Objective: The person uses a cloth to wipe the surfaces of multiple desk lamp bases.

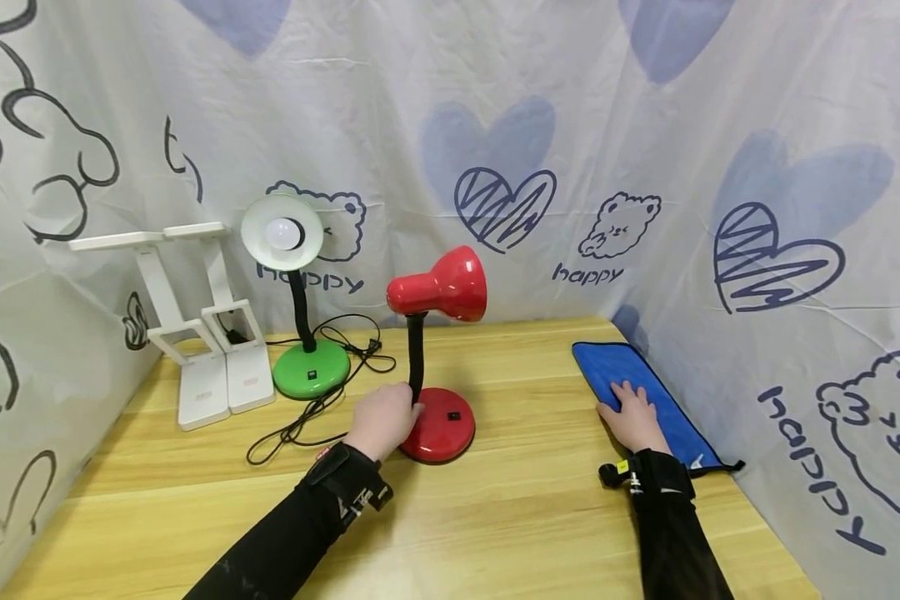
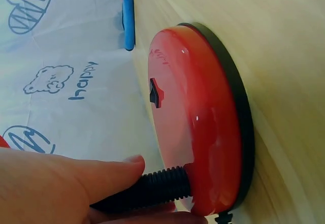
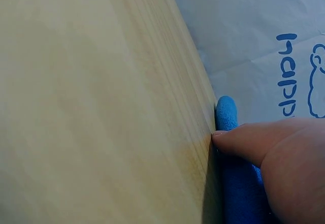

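A red desk lamp [image 1: 438, 425] stands upright near the middle of the table, its shade turned to the right. My left hand [image 1: 382, 419] grips the lower part of its black ribbed neck [image 2: 162, 187], just above the round base. The base carries a small black switch [image 2: 154, 93]. Over on the right, a folded blue cloth [image 1: 663, 400] with dark edging lies flat by the table's edge. My right hand [image 1: 634, 419] rests on the cloth, fingers spread forward. In the right wrist view its thumb [image 3: 233, 138] touches the cloth's near edge.
Left of the red lamp stands a green desk lamp [image 1: 311, 368] with its bulb facing forward. Its black cord [image 1: 300, 429] lies looped on the table. Two white folding lamps [image 1: 204, 387] stand side by side at the far left. A printed curtain [image 1: 495, 83] surrounds the wooden table [image 1: 510, 517].
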The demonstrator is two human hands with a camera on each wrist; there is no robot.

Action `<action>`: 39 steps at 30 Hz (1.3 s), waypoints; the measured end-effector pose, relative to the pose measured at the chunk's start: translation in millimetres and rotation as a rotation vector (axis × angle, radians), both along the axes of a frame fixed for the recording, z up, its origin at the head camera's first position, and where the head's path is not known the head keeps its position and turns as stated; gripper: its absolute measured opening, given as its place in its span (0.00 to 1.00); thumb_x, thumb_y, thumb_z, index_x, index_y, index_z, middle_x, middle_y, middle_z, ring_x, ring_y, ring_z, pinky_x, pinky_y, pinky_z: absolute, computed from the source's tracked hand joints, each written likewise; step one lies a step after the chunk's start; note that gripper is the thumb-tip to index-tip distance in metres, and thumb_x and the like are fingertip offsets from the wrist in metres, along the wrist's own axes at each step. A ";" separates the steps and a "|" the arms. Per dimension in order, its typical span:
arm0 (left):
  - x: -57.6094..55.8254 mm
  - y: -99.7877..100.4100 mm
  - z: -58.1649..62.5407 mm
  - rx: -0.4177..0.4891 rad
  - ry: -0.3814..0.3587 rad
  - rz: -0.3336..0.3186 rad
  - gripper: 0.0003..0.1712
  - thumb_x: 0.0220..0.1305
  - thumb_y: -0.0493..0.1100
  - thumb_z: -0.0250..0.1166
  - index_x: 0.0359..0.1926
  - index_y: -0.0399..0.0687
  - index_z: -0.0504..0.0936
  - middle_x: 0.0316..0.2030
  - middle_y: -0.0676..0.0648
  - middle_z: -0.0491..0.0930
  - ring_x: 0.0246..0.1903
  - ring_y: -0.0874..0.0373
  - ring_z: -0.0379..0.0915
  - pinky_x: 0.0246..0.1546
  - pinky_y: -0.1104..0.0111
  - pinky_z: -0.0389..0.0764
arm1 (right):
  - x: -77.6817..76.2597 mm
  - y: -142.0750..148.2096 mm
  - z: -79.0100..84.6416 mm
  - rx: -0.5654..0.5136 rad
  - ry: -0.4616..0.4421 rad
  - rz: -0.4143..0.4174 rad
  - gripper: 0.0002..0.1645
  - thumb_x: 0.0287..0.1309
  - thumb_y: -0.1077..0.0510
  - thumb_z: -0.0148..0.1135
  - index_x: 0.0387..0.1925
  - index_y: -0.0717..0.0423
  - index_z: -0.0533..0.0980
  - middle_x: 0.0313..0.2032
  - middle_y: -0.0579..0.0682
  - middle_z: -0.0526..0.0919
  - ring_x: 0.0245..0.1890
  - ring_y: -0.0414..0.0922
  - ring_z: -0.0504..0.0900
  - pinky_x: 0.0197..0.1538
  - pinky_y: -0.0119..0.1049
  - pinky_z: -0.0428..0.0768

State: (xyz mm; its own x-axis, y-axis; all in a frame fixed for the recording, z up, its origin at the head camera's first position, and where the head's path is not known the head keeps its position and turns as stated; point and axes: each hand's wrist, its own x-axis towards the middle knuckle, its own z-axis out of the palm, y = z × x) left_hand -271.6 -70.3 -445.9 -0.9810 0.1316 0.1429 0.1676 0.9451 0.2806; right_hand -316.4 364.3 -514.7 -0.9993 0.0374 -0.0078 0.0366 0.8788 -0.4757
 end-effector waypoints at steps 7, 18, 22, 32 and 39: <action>-18.2 6.1 1.0 0.087 -0.087 -0.055 0.13 0.67 0.49 0.62 0.32 0.43 0.78 0.21 0.48 0.75 0.21 0.56 0.72 0.23 0.66 0.70 | 0.1 0.9 0.9 -0.004 0.000 0.003 0.42 0.69 0.47 0.53 0.72 0.65 0.52 0.71 0.74 0.44 0.70 0.74 0.35 0.65 0.71 0.39; -56.9 21.3 -5.3 0.182 -0.190 -0.159 0.10 0.69 0.47 0.59 0.38 0.45 0.74 0.28 0.47 0.75 0.28 0.55 0.72 0.29 0.66 0.70 | 0.2 -0.1 2.0 -0.005 -0.006 -0.004 0.42 0.68 0.45 0.53 0.72 0.65 0.53 0.71 0.73 0.45 0.70 0.73 0.35 0.66 0.70 0.39; -70.5 23.5 0.4 0.225 -0.236 -0.217 0.10 0.70 0.46 0.59 0.42 0.43 0.74 0.30 0.45 0.75 0.30 0.53 0.71 0.32 0.65 0.70 | -0.5 0.4 0.9 -0.003 0.002 -0.007 0.42 0.68 0.46 0.53 0.72 0.64 0.53 0.71 0.73 0.45 0.70 0.74 0.36 0.65 0.70 0.39; -117.3 18.9 -5.2 0.233 -0.346 -0.312 0.11 0.72 0.48 0.56 0.45 0.45 0.71 0.32 0.46 0.74 0.33 0.53 0.70 0.34 0.66 0.68 | 1.8 -0.4 3.2 0.000 -0.005 -0.002 0.41 0.68 0.46 0.53 0.72 0.65 0.53 0.71 0.74 0.45 0.70 0.74 0.36 0.66 0.70 0.40; -138.6 18.6 -8.6 0.264 -0.379 -0.332 0.12 0.73 0.49 0.55 0.48 0.46 0.71 0.35 0.45 0.75 0.35 0.53 0.71 0.35 0.66 0.69 | 1.2 -1.0 4.4 -0.015 0.005 -0.008 0.40 0.69 0.47 0.52 0.72 0.65 0.54 0.71 0.73 0.46 0.70 0.73 0.37 0.66 0.69 0.40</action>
